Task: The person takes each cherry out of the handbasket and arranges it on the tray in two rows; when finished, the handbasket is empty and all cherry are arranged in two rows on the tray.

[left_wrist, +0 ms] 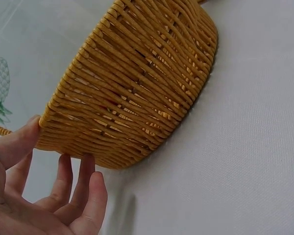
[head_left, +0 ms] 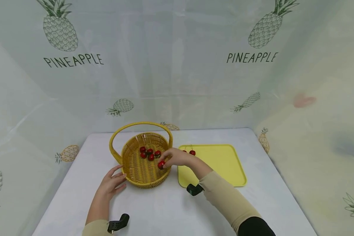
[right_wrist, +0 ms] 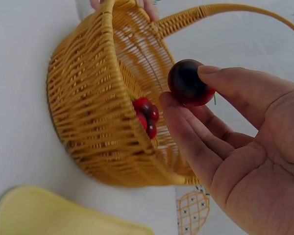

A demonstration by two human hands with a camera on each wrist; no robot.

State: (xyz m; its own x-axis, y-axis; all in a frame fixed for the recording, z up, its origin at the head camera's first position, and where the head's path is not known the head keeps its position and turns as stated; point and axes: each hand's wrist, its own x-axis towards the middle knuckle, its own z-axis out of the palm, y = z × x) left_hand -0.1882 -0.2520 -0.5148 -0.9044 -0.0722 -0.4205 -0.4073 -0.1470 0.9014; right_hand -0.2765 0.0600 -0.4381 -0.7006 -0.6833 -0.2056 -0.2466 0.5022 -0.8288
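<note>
Beige right sleeve (head_left: pixel 230 200), with a black section (head_left: pixel 255 226) at its lower end, lies nearest the head camera; the left sleeve (head_left: pixel 95 227) enters at the lower left. Each wrist carries a black device, one on the left (head_left: pixel 118 223) and one on the right (head_left: pixel 194 189).

Right hand (head_left: pixel 177 157): thumb and fingertips pinch one red cherry (head_left: pixel 161 165). Position of this cherry: over the right side of the basket (head_left: pixel 146 182), near the rim. The right wrist view shows its camera-facing side dark, with a short green stem piece beside the thumb.

Left hand (head_left: pixel 110 183): fingers spaced apart, thumb at the basket rim, bent fingertips against the outer wall; the hand holds the basket at its left side.

Basket: woven, yellow-brown, standing on the white table (head_left: pixel 165 213). Its arched handle (head_left: pixel 141 123) is raised. A cluster of red cherries (head_left: pixel 151 157) rests inside, toward the far half of the floor.

Tray (head_left: pixel 212 167): yellow, flat, rounded corners, located just right of the basket. Two stemmed cherries (head_left: pixel 192 152) are visible near its far left corner, one partly hidden by the right hand. Behind the table hangs a pale sheet (head_left: pixel 177 72) printed with pineapples and the word PINEAPPLE
</note>
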